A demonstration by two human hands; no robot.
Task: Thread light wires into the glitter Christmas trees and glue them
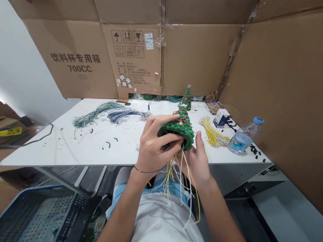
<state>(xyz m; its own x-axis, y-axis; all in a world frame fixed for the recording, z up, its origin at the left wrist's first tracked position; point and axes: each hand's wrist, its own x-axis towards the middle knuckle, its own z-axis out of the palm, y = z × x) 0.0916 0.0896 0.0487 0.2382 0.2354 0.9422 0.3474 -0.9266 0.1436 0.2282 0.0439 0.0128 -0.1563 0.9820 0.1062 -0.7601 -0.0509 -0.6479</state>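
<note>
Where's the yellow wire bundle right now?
Head view: the yellow wire bundle lies right of centre on the white table, just left of the plastic bottle.

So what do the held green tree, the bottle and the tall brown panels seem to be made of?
Green tree: probably moulded plastic or resin, somewhat glossy, judging by its bumpy surface and small highlights; the look leaves it open.
Bottle: most likely thin clear plastic, shiny, since its walls are see-through.
Brown panels: apparently matt cardboard, given the fold creases and printed carton markings.

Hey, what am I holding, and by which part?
A green decorated tree, by its wide base: the left hand grips the rim; whether the right hand grips too cannot be told.
</note>
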